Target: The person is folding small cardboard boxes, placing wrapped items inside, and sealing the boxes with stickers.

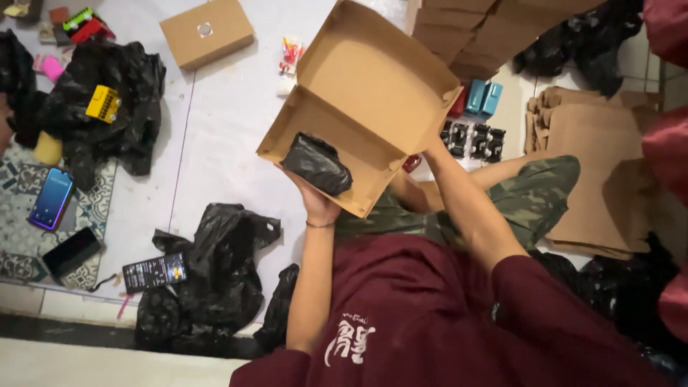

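Now | open cardboard box (pixel 373 93) holds black bundle (pixel 317 163) | left hand (pixel 315 204) grips it | right hand hidden, unclear

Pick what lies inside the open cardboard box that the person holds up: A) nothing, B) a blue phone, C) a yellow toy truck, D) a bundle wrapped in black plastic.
D: a black plastic-wrapped bundle sits in the open cardboard box, with the left hand under it.

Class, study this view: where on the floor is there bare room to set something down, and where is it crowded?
Bare white floor lies between the closed box, the black bags and the open box held by both hands. Crowded: the patterned mat with phones, and the flat cardboard.
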